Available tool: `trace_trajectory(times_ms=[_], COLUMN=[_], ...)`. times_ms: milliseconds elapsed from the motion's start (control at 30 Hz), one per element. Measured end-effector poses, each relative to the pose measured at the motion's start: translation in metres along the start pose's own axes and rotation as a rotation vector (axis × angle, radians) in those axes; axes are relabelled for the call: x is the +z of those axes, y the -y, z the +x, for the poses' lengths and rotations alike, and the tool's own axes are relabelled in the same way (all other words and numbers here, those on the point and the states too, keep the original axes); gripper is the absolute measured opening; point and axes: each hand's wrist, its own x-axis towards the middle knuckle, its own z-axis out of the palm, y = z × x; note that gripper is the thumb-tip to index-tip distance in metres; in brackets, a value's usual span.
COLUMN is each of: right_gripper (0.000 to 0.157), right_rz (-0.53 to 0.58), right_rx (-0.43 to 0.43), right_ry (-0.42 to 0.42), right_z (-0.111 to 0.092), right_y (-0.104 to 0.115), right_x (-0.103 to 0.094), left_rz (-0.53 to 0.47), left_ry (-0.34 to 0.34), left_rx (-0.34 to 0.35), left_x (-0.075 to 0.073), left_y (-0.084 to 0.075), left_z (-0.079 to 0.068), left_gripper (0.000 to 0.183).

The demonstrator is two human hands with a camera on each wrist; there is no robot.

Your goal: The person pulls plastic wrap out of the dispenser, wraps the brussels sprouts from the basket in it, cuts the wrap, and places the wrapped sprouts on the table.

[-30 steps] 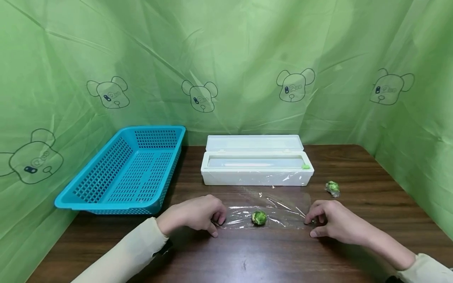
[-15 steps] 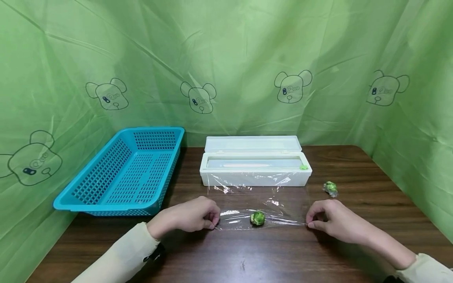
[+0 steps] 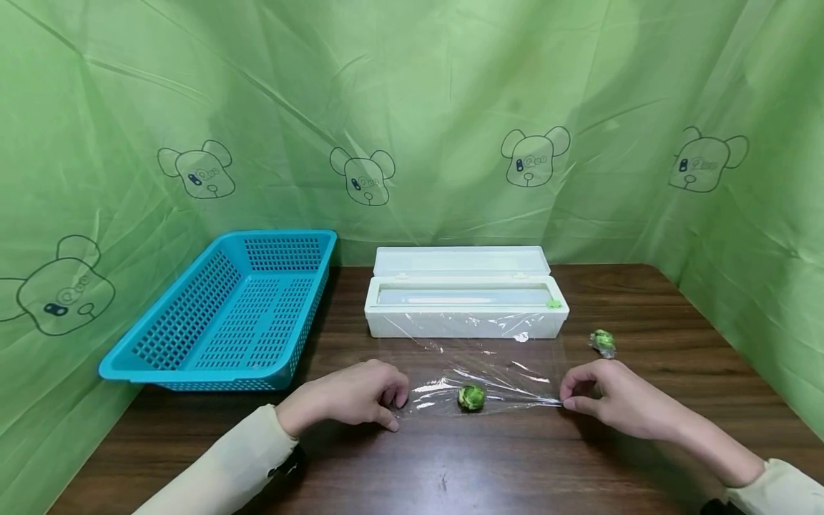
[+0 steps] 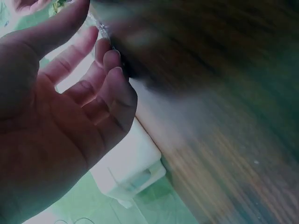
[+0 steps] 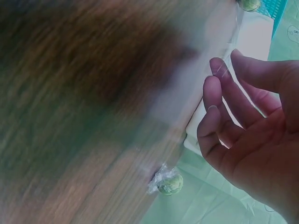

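A sheet of cling film (image 3: 444, 365) runs from the white dispenser box (image 3: 466, 325) down toward the table's near side. A Brussels sprout (image 3: 472, 398) sits at the sheet's near part, between both hands. The right hand (image 3: 611, 397) pinches the film's near right corner between thumb and index finger, drawing it into tight creases. At the near left corner is the left hand (image 3: 360, 393), its thumb (image 4: 70, 18) parted from the loosely bent fingers. The film by those fingertips lies slack.
A blue perforated basket (image 3: 302, 350) stands on the left. Beyond the right hand lies another sprout wrapped in film (image 3: 603, 342). The dispenser's lid (image 3: 460, 261) is raised, with a green slider (image 3: 554, 304) at its right end. A green curtain (image 3: 438, 86) surrounds the table.
Half a second ago both hands pinched the film's near edge and held it taut. Now the left thumb and fingers have parted and its side has gone slack; the right hand keeps its pinch.
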Motion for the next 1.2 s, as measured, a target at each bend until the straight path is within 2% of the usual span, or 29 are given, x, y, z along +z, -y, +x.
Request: trace_trajectory(times_ms=[433, 833, 1200], right_gripper=[0.016, 0.015, 0.012], right_rz=[0.004, 0.045, 0.061], right_rx=[-0.02, -0.071, -0.03], right_ry=[-0.001, 0.019, 0.036], right_z=[0.001, 0.006, 0.009], right_y=[0.003, 0.006, 0.005], right_x=[-0.001, -0.003, -0.004], left_rz=[0.081, 0.059, 0.042], left_ry=[0.045, 0.058, 0.042], left_rx=[0.012, 0.002, 0.006], left_x=[-0.002, -0.008, -0.011], left_y=[-0.004, -0.003, 0.001], left_z=[-0.002, -0.013, -0.015], left_gripper=[0.028, 0.027, 0.026])
